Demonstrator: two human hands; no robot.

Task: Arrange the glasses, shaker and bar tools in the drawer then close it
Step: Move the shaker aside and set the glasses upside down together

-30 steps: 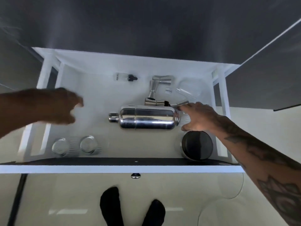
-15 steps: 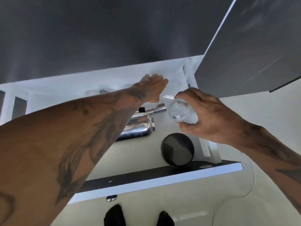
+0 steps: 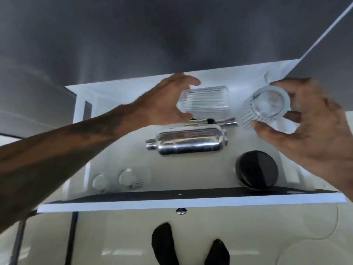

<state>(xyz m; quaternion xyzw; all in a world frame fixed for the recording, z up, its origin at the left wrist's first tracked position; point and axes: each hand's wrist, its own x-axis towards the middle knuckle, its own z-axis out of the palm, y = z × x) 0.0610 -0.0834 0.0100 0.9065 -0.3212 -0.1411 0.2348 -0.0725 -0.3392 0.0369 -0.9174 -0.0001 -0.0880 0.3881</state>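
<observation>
The white drawer (image 3: 133, 204) stands pulled out below me. My left hand (image 3: 164, 104) holds a ribbed clear glass (image 3: 205, 99) sideways above the drawer's back. My right hand (image 3: 305, 129) grips a second ribbed glass (image 3: 261, 109), its mouth turned toward me. A steel shaker (image 3: 189, 142) lies on its side in the middle. Steel bar tools (image 3: 227, 121) lie just behind it, partly hidden by my hands. Two more ribbed glasses (image 3: 114, 180) stand at the front left.
A round black container (image 3: 257, 172) stands at the drawer's front right. The drawer knob (image 3: 181, 210) sits under the front panel. A dark countertop overhangs the drawer's back. My feet (image 3: 189, 245) are on the pale floor below.
Both hands have lifted a ribbed glass from the back right of the drawer. The left hand reached across and now holds one. The view has swung back toward the drawer's centre.
</observation>
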